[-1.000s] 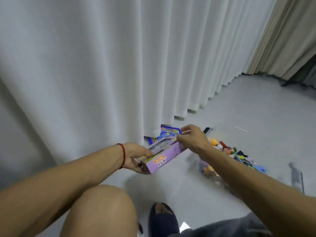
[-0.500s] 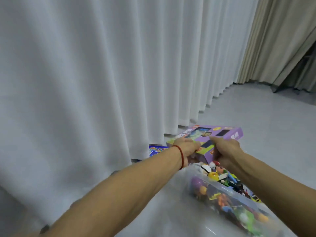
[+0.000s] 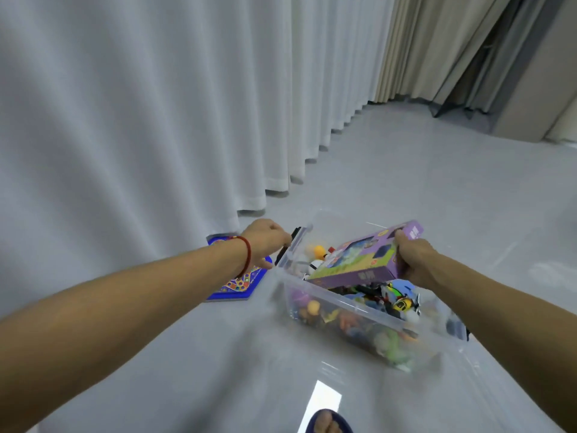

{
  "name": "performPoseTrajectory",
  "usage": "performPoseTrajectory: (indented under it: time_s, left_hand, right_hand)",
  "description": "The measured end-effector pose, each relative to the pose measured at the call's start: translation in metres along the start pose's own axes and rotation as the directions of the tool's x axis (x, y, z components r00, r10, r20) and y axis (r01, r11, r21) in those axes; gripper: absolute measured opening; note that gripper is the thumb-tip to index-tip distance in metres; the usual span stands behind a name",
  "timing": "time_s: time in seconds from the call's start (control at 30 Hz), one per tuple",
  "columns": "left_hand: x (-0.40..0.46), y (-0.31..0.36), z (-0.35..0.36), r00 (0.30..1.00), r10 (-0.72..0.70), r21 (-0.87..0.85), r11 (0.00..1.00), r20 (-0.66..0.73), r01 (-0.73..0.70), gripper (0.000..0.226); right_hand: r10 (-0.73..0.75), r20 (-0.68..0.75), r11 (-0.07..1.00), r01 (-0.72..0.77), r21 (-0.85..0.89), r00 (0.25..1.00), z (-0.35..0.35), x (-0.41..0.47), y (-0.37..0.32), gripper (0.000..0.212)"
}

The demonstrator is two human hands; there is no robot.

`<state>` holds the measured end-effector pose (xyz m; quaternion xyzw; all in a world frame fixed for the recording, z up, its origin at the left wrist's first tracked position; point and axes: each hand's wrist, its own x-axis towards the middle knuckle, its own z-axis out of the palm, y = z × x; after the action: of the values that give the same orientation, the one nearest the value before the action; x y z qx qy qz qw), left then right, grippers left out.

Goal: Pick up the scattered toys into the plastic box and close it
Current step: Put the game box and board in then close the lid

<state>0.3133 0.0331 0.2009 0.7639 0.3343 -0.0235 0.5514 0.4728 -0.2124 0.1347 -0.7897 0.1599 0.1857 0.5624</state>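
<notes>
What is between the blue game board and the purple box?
In the head view, the left hand and the near end wall of the clear plastic box lie between the blue game board and the purple box.

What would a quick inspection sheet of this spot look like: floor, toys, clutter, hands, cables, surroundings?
Surface: pale glossy floor, a bright reflection near the bottom edge.
Job's things: clear plastic box, lid off, filled with small coloured toys; purple toy carton held tilted over the open top.
Clutter: blue board game flat on the floor beside the box, partly under the curtain hem.
Hands: right hand grips the carton's end; left hand is at the box's far corner, its fingers hidden.
Cables: nothing seen.
Surroundings: white curtain, beige curtain farther back, a slippered foot.
</notes>
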Motion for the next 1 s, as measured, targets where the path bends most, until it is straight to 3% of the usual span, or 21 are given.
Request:
performPoseTrajectory:
  time_s: [0.07, 0.1, 0.17, 0.27, 0.37, 0.43, 0.47, 0.53, 0.6, 0.7, 0.87, 1.0]
  left_hand:
    - [0.005, -0.005, -0.007, 1.000, 0.000, 0.067, 0.998, 0.021, -0.001, 0.021]
    - [0.008, -0.008, -0.009, 0.999, -0.005, 0.096, 0.995, 0.036, 0.002, 0.021]
    - [0.015, -0.020, -0.016, 0.999, -0.014, 0.159, 0.987, 0.050, 0.006, 0.020]
    - [0.033, -0.049, -0.030, 0.997, -0.071, 0.222, 0.973, 0.027, 0.064, 0.015]
    - [0.055, -0.082, -0.048, 0.993, -0.116, 0.353, 0.929, -0.008, 0.111, 0.017]
    - [0.070, -0.105, -0.060, 0.993, -0.115, 0.566, 0.819, 0.006, 0.092, 0.027]
    - [0.078, -0.114, -0.065, 0.993, -0.119, 0.665, 0.742, 0.009, 0.083, 0.033]
    - [0.096, -0.136, -0.071, 0.993, -0.116, 0.762, 0.642, -0.005, 0.079, 0.038]
    - [0.120, -0.164, -0.071, 0.992, -0.121, 0.761, 0.641, -0.026, 0.099, 0.043]
    - [0.159, -0.209, -0.059, 0.978, -0.179, 0.627, 0.752, -0.105, 0.204, 0.057]
    - [0.223, -0.256, -0.039, 0.841, -0.325, 0.384, 0.778, -0.433, 0.498, 0.088]
    - [0.251, -0.270, -0.031, 0.752, -0.404, 0.302, 0.737, -0.521, 0.605, 0.121]
  right_hand:
    - [-0.106, -0.019, 0.907, 0.088, -0.412, 0.994, -0.001, -0.004, 0.003, 0.037]
    - [-0.205, -0.037, 0.750, 0.133, -0.648, 0.978, -0.001, -0.004, 0.004, 0.035]
    - [-0.406, 0.099, 0.477, 0.303, -0.825, 0.908, 0.012, -0.011, 0.008, 0.041]
    - [-0.508, 0.416, 0.310, 0.611, -0.728, 0.754, 0.058, -0.025, 0.017, 0.040]
    - [-0.524, 0.653, 0.184, 0.821, -0.541, 0.547, 0.122, -0.050, 0.027, 0.034]
    - [-0.494, 0.776, 0.027, 0.898, -0.438, 0.393, 0.166, -0.058, 0.038, 0.036]
    - [-0.462, 0.827, -0.106, 0.906, -0.409, 0.320, 0.185, -0.056, 0.042, 0.038]
    - [-0.378, 0.891, -0.323, 0.866, -0.382, 0.252, 0.214, -0.042, 0.043, 0.042]
    - [-0.333, 0.893, -0.384, 0.822, -0.421, 0.303, 0.231, -0.027, 0.039, 0.039]
    - [-0.328, 0.874, -0.457, 0.750, -0.478, 0.358, 0.243, -0.016, 0.039, 0.037]
    - [-0.410, 0.846, -0.379, 0.779, -0.499, 0.342, 0.245, -0.007, 0.050, 0.050]
    - [-0.408, 0.844, -0.342, 0.799, -0.495, 0.348, 0.246, -0.007, 0.050, 0.057]
